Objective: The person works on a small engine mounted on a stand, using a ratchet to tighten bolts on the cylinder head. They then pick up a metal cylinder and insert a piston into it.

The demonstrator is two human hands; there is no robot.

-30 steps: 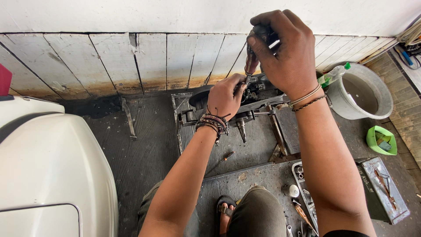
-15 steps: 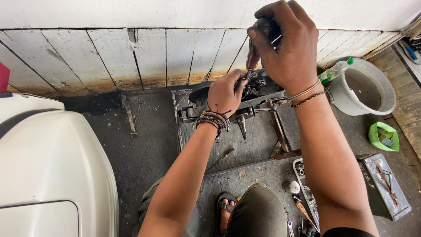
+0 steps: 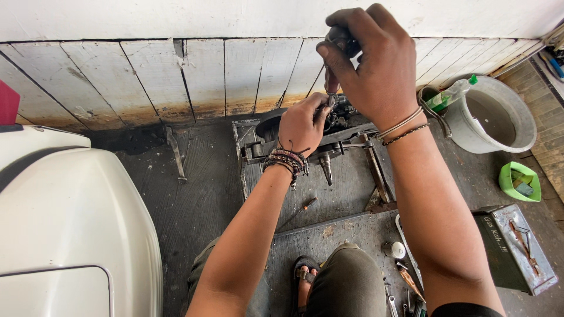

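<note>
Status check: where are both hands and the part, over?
Left hand grips the dark engine part on the tray. Right hand holds a screwdriver upright, tip down on it. Nothing in the way.

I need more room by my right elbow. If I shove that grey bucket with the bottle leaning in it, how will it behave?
The grey bucket looks like stiff plastic and should slide rather than fold. It seems to hold murky liquid, so it is probably heavy and may slosh. The green-capped bottle only leans on the rim, so a shove would likely make it shift or fall.
</note>
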